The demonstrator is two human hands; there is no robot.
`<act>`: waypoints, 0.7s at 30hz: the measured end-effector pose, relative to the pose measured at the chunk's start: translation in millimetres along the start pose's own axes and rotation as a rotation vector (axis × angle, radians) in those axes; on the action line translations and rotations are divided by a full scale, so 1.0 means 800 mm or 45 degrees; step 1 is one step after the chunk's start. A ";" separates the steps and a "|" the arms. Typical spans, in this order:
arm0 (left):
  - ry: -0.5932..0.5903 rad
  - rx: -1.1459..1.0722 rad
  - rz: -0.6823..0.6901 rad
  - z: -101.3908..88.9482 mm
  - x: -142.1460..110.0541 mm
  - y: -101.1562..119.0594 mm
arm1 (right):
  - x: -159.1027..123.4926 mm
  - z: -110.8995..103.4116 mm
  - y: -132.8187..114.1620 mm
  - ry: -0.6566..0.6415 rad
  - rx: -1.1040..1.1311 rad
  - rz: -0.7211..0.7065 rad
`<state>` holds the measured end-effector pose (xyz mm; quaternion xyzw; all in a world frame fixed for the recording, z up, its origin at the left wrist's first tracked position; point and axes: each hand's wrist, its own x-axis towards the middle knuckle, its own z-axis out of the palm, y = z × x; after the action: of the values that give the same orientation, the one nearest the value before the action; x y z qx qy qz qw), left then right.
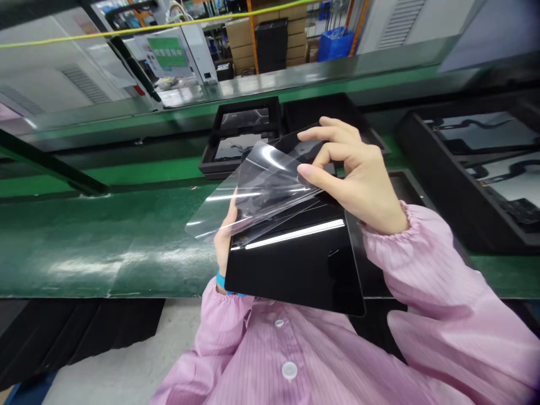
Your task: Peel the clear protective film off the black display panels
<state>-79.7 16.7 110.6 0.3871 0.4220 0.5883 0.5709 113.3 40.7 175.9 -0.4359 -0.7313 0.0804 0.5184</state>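
A glossy black glass screen panel [291, 275] is tilted up in front of my chest. My left hand [223, 242] is closed on its left edge, with most of the fingers hidden behind the panel; a blue band circles that wrist. A clear protective film [219, 211] is curled away from the panel's upper part and sticks out to the left. Thumb and fingers of my right hand [354, 174] pinch the film at its right side, above the panel's top right. Light streaks reflect off both film and glass.
Beyond the panel, a black foam tray [206, 166] holds several screen parts. A larger black tray [439, 197] at the right holds panels with flex cables. Under them runs a green bench [105, 242]; a dark green post [54, 166] slants across its left side.
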 end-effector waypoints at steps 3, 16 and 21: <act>0.016 0.032 0.105 0.005 -0.001 0.010 | 0.000 0.000 0.001 -0.008 0.025 -0.002; -0.064 -0.110 0.272 0.015 -0.005 0.028 | -0.002 -0.004 0.017 0.005 0.183 0.005; -0.135 -0.115 0.139 -0.003 0.001 0.020 | -0.011 -0.022 0.023 -0.355 0.002 -0.257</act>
<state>-87.2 17.2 124.6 0.4142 0.3423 0.6156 0.5764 138.7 39.7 167.3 -0.3444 -0.8362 0.0882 0.4175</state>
